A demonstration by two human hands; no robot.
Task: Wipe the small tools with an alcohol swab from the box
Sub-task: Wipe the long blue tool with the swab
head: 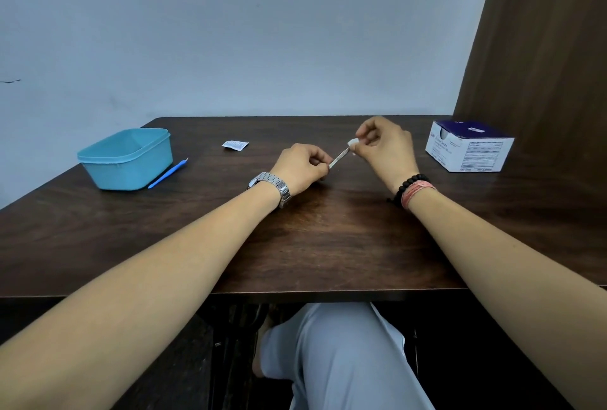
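Observation:
My left hand (pixel 303 168) pinches the near end of a thin metal tool (pixel 338 158) above the middle of the table. My right hand (pixel 384 147) pinches a small white swab (pixel 353 142) around the tool's far tip. A blue plastic tool (pixel 167 173) lies on the table beside the teal container (pixel 126 158). The white and blue swab box (pixel 468 147) stands at the back right. A torn swab wrapper (pixel 235 145) lies towards the back, left of my hands.
The dark wooden table (pixel 328 229) meets a pale wall at the back. A brown curtain (pixel 542 48) hangs at the right behind the box. My knee shows below the table's front edge.

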